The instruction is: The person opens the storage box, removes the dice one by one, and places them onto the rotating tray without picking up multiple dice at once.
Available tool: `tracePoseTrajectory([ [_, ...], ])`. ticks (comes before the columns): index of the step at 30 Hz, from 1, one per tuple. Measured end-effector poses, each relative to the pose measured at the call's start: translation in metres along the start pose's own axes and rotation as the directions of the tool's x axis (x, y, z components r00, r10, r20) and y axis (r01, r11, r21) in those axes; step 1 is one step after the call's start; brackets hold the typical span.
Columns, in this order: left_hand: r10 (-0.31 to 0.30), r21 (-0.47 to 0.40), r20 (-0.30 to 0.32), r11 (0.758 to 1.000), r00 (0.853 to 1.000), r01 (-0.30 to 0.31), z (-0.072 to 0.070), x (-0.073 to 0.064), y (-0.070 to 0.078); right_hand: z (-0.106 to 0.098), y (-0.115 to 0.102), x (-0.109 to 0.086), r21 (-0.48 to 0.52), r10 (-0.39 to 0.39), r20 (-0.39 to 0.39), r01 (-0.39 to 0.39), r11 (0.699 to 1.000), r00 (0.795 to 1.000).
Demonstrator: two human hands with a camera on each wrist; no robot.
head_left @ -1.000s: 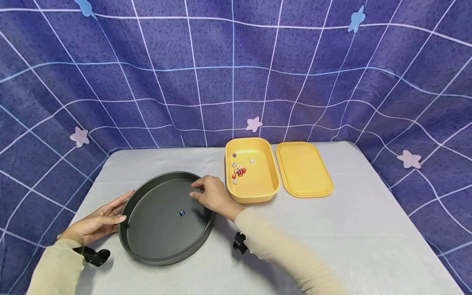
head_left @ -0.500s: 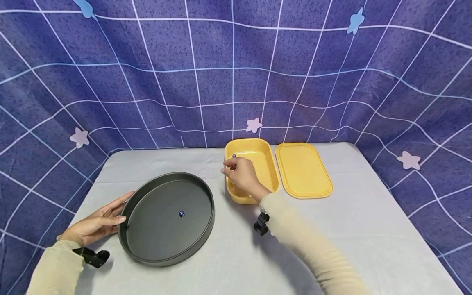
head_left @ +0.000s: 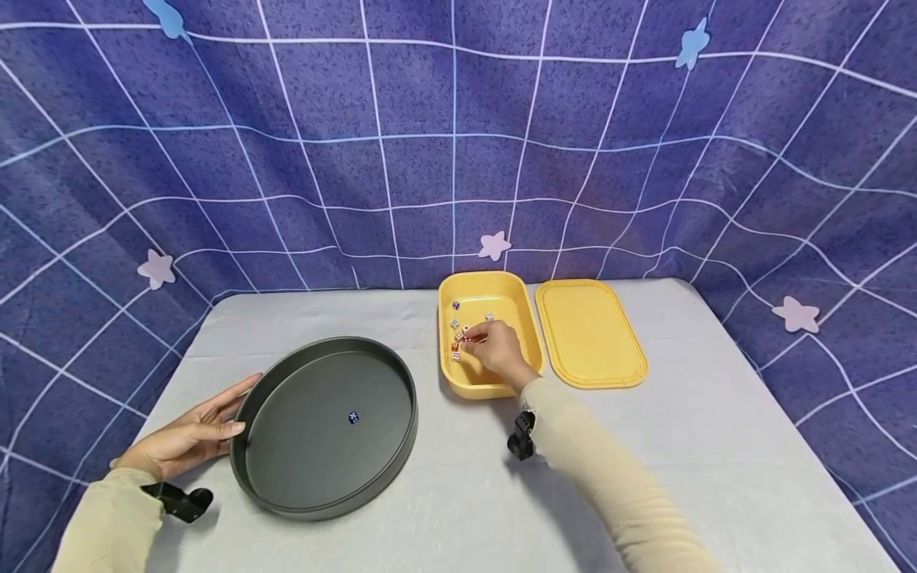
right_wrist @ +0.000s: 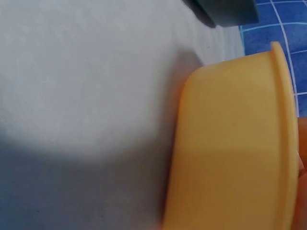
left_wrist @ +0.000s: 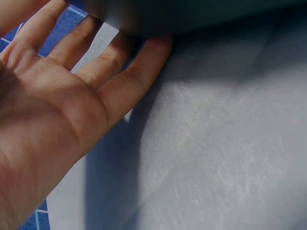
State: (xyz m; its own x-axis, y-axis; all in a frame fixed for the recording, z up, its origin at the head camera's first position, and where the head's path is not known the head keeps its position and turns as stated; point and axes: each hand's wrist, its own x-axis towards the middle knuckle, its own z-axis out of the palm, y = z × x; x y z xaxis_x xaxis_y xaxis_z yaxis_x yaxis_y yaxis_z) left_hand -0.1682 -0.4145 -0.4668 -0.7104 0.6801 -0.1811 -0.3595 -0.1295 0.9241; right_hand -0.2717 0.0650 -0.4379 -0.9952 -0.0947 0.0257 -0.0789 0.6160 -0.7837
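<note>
In the head view a dark round pan (head_left: 308, 469) lies on the left of the table with one blue die (head_left: 353, 417) in it. My left hand (head_left: 189, 434) holds the pan's left side, thumb at the rim; the left wrist view shows fingers (left_wrist: 129, 81) against its underside. My right hand (head_left: 494, 350) reaches into a yellow box (head_left: 526, 342), thumb and forefinger pinching a red die (head_left: 467, 340). Around those fingertips lie several white and red dice, with a blue die (head_left: 455, 305) farther back. The box wall hides most of the right hand in the right wrist view.
A flat yellow lid (head_left: 591, 334) lies just right of the box. Grey cloth (head_left: 680, 446) covers the table, and a blue curtain (head_left: 401, 159) with a grid pattern hangs behind and at both sides.
My right hand has moved from over the pan's right side, rightward into the yellow box, and its fingers have come down among the dice. The left hand and pan have stayed put.
</note>
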Motion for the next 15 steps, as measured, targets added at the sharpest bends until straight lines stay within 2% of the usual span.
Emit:
tracePoseTrajectory([
  [8, 0.004, 0.005, -0.004, 1.000, 1.000, -0.004, 0.000, 0.001, -0.001, 0.005, 0.008, 0.001, -0.031, 0.059, 0.100, -0.056, 0.998, 0.993],
  [15, 0.021, -0.008, 0.018, 1.000, 1.000, -0.021, 0.001, 0.001, 0.001, 0.011, 0.009, 0.006, -0.055, 0.089, 0.141, -0.082, 0.995, 0.986],
])
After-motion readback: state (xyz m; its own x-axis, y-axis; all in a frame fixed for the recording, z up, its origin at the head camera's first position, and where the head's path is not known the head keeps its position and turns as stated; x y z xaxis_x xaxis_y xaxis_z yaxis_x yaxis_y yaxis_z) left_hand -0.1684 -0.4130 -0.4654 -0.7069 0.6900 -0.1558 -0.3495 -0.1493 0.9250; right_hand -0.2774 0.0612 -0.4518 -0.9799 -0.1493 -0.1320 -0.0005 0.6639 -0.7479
